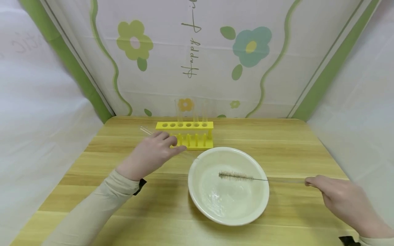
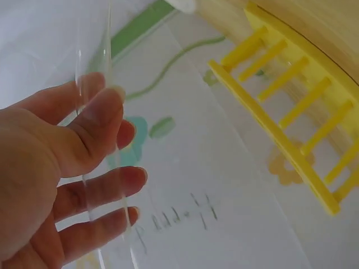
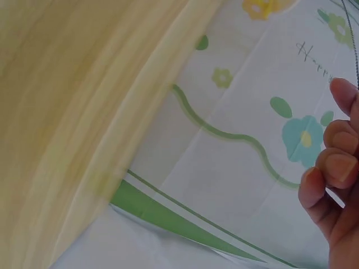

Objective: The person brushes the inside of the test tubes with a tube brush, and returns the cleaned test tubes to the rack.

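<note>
In the head view my left hand (image 1: 150,153) pinches a clear test tube (image 1: 146,130) between thumb and fingers. The tube slants down to the right, its lower end at the left rim of a white bowl (image 1: 229,222). Up close in the left wrist view, the glass runs past the thumb (image 2: 101,115) and across the fingers. My right hand (image 1: 343,196) grips the wire handle of a test tube brush (image 1: 237,176), whose bristled head overlaps the bowl. The curled fingers (image 3: 339,165) and a bit of twisted wire (image 3: 353,39) appear in the right wrist view.
Behind the left hand stands a yellow test tube rack (image 1: 184,125) holding three clear tubes (image 1: 180,112). Shiny water (image 1: 217,203) shows in the bowl. The wooden table (image 1: 292,143) is bordered by a flowered white curtain (image 1: 209,85) at the back and pale cloth at the sides.
</note>
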A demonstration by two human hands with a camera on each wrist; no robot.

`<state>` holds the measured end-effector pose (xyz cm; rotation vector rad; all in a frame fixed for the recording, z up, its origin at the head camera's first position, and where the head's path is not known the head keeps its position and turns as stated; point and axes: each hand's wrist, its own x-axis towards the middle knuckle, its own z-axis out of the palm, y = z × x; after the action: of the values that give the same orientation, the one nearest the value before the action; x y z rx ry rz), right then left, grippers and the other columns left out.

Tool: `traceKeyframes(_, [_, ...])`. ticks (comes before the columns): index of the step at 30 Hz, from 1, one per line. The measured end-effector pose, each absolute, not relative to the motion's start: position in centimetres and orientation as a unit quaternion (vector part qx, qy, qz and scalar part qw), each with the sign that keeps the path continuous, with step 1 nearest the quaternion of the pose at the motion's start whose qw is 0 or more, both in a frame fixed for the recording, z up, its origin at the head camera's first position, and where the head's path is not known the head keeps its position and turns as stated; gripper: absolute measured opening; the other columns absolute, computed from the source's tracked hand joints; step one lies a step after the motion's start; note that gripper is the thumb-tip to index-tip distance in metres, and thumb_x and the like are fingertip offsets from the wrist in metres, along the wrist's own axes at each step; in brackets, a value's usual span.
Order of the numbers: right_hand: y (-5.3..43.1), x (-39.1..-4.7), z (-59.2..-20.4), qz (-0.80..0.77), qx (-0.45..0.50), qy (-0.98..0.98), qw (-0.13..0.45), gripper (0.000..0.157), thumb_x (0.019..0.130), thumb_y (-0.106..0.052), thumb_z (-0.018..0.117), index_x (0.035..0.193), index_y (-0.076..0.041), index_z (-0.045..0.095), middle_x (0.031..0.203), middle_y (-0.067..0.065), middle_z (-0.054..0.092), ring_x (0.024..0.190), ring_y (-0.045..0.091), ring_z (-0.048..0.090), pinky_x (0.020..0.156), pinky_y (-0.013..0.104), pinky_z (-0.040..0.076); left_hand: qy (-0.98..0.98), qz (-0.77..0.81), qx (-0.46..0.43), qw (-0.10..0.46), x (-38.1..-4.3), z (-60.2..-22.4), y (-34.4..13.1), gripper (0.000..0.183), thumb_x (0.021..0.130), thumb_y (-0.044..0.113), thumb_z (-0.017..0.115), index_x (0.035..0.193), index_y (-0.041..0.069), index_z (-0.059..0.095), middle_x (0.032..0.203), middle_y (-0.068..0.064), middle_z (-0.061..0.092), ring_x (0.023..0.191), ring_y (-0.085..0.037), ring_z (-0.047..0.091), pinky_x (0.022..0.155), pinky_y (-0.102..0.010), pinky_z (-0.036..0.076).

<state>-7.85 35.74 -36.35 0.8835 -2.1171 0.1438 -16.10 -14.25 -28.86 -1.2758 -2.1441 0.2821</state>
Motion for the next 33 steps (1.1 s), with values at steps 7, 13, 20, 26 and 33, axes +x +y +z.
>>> traceKeyframes(7, [35.5,-7.3,-35.4,0.049,0.339,-0.839,0.423,0.040,0.103,-0.016,0.032,0.086,-0.013,0.069,0.069,-0.004,0.068,0.040,0.011,0.047,0.033,0.020,0.031,-0.749,0.229,-0.519,0.341,-15.3,-30.0,-11.3,0.030,0.081,0.005,0.081,0.106,0.022,0.077,0.092,-0.004,0.062,0.088,-0.027,0.059,0.092,-0.045,0.052])
traceKeyframes(13, [34.9,-7.1,-35.0,0.051,0.344,-0.838,0.421,0.041,0.106,-0.021,0.034,0.086,-0.012,0.068,0.068,-0.004,0.068,0.038,0.006,0.038,0.032,0.019,0.027,-0.747,0.229,-0.522,0.341,-15.5,-30.8,-10.9,0.033,0.080,0.007,0.082,0.107,0.026,0.078,0.094,-0.002,0.063,0.090,-0.026,0.059,0.096,-0.045,0.051])
traceKeyframes(20, [34.6,-7.0,-34.8,0.048,0.349,-0.836,0.420,0.044,0.108,-0.028,0.035,0.086,-0.012,0.069,0.069,-0.002,0.069,0.039,0.011,0.048,0.034,0.022,0.034,-0.802,-0.076,-0.504,0.313,-18.0,-30.0,-13.8,0.041,0.076,-0.007,0.079,0.111,0.014,0.075,0.099,-0.007,0.072,0.097,-0.029,0.065,0.089,-0.043,0.056])
traceKeyframes(26, [34.5,-6.9,-35.1,0.047,0.346,-0.845,0.406,0.045,0.108,-0.029,0.033,0.088,-0.013,0.070,0.073,-0.001,0.072,0.045,0.014,0.057,0.037,0.023,0.041,-0.815,-0.354,-0.334,0.313,-21.7,-28.3,-17.1,0.035,0.080,0.002,0.079,0.115,0.004,0.073,0.109,-0.009,0.072,0.091,-0.024,0.069,0.081,-0.032,0.058])
traceKeyframes(33, [34.1,-6.7,-35.1,0.031,0.337,-0.867,0.365,0.048,0.108,-0.028,0.028,0.091,-0.013,0.070,0.078,-0.001,0.073,0.054,0.019,0.065,0.040,0.023,0.044,-0.795,-0.547,-0.158,0.211,-26.3,-27.9,-19.1,0.041,0.086,0.017,0.078,0.127,0.014,0.069,0.117,-0.013,0.067,0.101,-0.016,0.065,0.088,-0.025,0.054])
